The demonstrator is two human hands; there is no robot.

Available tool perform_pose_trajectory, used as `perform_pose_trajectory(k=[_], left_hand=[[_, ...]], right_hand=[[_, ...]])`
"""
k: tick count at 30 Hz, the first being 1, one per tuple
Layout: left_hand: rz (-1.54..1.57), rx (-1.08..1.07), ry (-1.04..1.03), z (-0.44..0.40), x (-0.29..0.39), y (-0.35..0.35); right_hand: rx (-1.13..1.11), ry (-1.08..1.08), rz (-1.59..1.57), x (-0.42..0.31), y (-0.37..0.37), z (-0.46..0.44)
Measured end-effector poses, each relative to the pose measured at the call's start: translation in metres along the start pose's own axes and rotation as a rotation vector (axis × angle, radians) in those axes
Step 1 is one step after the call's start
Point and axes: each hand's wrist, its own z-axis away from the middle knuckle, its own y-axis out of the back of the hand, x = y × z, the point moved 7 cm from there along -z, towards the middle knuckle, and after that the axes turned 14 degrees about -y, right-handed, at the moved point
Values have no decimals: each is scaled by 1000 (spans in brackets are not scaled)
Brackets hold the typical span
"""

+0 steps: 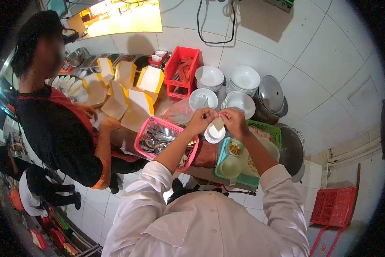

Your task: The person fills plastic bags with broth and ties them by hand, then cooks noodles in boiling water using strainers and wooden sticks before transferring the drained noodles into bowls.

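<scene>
Nearest the camera, the person's forearms reach out from rolled pale sleeves over the table. On the left side of the work area sits a pink basket filled with metal cutlery. To its right is a turquoise tray bearing a pale green cup and a small container of yellowish strips.

Beyond these, the left hand and the right hand meet almost fingertip to fingertip. The thumb and index finger of each are pressed together, pinching the upper part of a small pale piece. The remaining fingers are bent; their exact position cannot be told. The piece hangs between the hands, above small white bowls; whether it touches them cannot be told. Its material is too small to tell.

Beside the right forearm is a green basket, with a large metal pot to its right. Farther back are stacks of white bowls, a darker pot with its lid tilted, and a red bin. Open cartons with yellow edges occupy the far left, where a co-worker in dark clothing and a red apron stands. A white tiled wall closes off the rear.
</scene>
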Motion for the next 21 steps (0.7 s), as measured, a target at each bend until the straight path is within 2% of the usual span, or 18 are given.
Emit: perform_pose_trajectory(k=[2,3,6,8,12,15,17,21], left_hand=[[144,13,-149,-6,9,-4],[144,12,-149,-7,9,-4],[-11,-33,-104,-9,8,-5],[-269,-40,-179,-10,13,0],[-269,-12,-235,-8,21,-4],[-426,-48,-189,-10,22,-5],[-471,-3,-296,-10,27,-5],[-577,70,-416,-8,31,-10]], right_hand=[[8,38,-27,-9,5,1],[16,42,-24,-12,8,0],[45,-15,-107,-1,7,0],[66,-73,-194,12,4,-2],[45,-155,-294,30,1,-2],[49,-187,-324,39,0,-3],[54,-176,-317,40,-1,-3],[25,-286,-355,52,-11,-1]])
